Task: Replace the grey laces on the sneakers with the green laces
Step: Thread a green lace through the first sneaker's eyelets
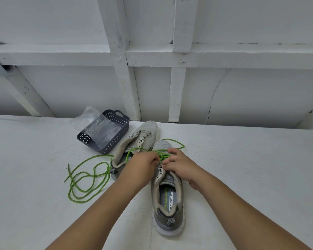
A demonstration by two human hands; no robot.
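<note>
Two grey sneakers lie on the white table. The near sneaker (168, 195) points away from me, heel toward me, with a green lace (163, 156) crossing its front eyelets. My left hand (143, 163) pinches that lace over the tongue. My right hand (181, 165) grips the shoe's upper at the eyelets, fingers curled on the lace. The far sneaker (141, 138) lies tilted behind my left hand, without a lace. A second green lace (85, 179) lies in loose loops to the left. No grey laces are visible.
A dark grey plastic basket (119, 136) with a clear plastic bag (96, 123) in it stands at the back left of the shoes. A white framed wall rises behind the table edge (242, 129).
</note>
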